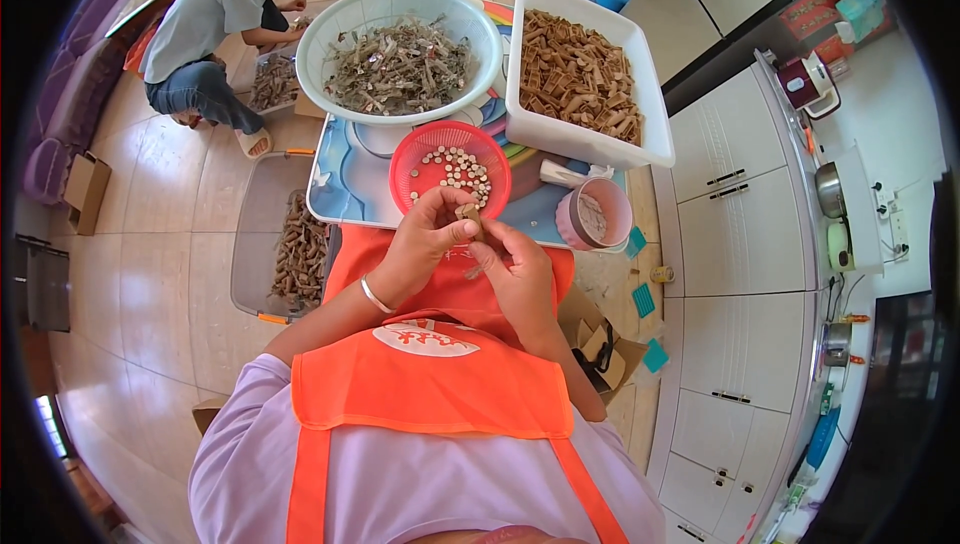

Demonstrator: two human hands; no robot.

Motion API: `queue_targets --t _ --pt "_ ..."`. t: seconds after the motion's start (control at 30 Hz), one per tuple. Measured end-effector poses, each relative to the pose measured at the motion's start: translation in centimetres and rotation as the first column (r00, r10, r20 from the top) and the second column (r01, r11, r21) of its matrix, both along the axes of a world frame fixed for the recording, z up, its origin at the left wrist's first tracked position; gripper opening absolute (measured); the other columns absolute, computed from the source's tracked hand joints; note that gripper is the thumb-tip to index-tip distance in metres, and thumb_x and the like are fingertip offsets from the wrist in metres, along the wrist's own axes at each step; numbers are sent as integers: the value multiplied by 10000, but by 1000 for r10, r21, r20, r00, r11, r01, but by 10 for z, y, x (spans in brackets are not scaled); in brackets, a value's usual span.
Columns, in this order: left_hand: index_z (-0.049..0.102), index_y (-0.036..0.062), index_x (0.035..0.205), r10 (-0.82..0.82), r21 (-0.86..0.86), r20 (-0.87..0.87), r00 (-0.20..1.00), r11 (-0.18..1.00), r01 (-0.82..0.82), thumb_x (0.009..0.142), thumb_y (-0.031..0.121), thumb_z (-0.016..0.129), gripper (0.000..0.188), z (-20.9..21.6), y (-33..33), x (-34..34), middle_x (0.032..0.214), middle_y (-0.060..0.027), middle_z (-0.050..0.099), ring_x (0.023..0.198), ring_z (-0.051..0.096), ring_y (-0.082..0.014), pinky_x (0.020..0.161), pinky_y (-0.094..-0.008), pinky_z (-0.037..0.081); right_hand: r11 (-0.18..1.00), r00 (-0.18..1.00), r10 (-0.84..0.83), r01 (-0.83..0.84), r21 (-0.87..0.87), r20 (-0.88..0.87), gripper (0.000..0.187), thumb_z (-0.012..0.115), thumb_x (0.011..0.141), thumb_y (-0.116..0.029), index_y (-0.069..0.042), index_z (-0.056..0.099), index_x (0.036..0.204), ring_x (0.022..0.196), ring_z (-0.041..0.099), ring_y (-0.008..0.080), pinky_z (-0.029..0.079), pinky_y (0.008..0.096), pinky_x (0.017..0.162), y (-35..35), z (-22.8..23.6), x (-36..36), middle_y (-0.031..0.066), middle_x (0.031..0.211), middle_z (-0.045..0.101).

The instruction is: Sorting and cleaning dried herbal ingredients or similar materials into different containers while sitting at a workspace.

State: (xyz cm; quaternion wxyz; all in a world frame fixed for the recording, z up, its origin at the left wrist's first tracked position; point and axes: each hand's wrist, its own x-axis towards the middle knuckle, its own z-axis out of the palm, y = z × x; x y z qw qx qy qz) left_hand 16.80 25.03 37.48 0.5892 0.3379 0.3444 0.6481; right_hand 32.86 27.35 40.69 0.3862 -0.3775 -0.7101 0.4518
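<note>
Over my lap, just in front of the red basket (400, 179), both hands meet at a small brown piece (468, 212), stubby and blocky. My left hand (422, 244) pinches it between thumb and fingers. The fingers of my right hand (515, 269) close on its other side, and a thin translucent strip (474, 270) shows below them. Small round pale discs (462, 172) lie scattered inside the basket. Behind it, a pale blue basin (318, 74) holds a heap of clear, shiny plastic bits. A white tub (655, 109) to its right is full of brown pieces.
A pink round container (615, 212) stands at the table's (340, 189) right edge. On the floor to the left, a grey bin (250, 264) holds brown rolls. Another person (205, 39) crouches at the far left. White cabinets (740, 244) line the right side.
</note>
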Motion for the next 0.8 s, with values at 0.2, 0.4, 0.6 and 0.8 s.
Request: queue_targets --t 0.2,0.4,0.6,0.8 --pt "534 40 1200 -39 -16 78 996 999 40 905 101 703 345 3 0 -2 1035 -33 625 962 613 -127 884 -276 507 999 998 11 -13 -37 -65 337 686 874 -14 -9 638 1207 786 678 163 571 272 640 -1 3 -1 118 945 663" --pt "595 35 1199 -36 134 -348 937 987 88 881 97 715 346 29 -4 -24 1019 -61 647 934 641 -157 832 -301 529 999 999 39 -39 -12 -29 337 679 890 -57 -8 634 1221 696 637 146 529 268 607 4 -4 12 110 946 654" --pt "672 66 1084 173 309 -812 557 938 159 794 117 774 311 52 -6 -33 903 -77 672 814 654 -209 712 -313 519 995 995 94 -93 -18 39 330 689 910 -138 -5 637 1208 613 608 152 509 282 577 -3 18 9 106 905 635" --pt "668 60 1066 162 307 -759 631 943 126 794 135 780 303 44 -9 -23 847 -67 652 782 642 -198 667 -298 496 996 999 30 -32 87 29 259 672 910 -130 -12 649 1140 685 627 227 508 346 635 -9 11 9 123 891 650"
